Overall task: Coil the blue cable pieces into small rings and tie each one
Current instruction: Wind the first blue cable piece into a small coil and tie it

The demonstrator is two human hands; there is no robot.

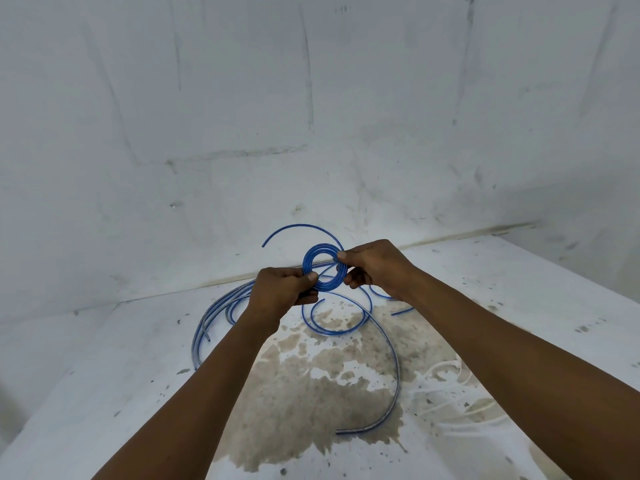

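Observation:
A small ring of coiled blue cable [320, 252] is held up above the white surface between both hands. My left hand [282, 292] pinches the ring's lower left side. My right hand [375, 266] pinches its right side between thumb and fingers. A free end of the cable [298, 228] arcs up and to the left from the ring. Several loose blue cable pieces [216, 315] lie in a bundle on the surface behind my left wrist. Another long piece [396, 358] curves down across the stained patch below my hands.
The white surface [121, 375] carries a large brown stain [311, 393] in the middle. A scuffed white wall [311, 133] rises right behind the cables. A short blue piece [401, 310] lies under my right wrist.

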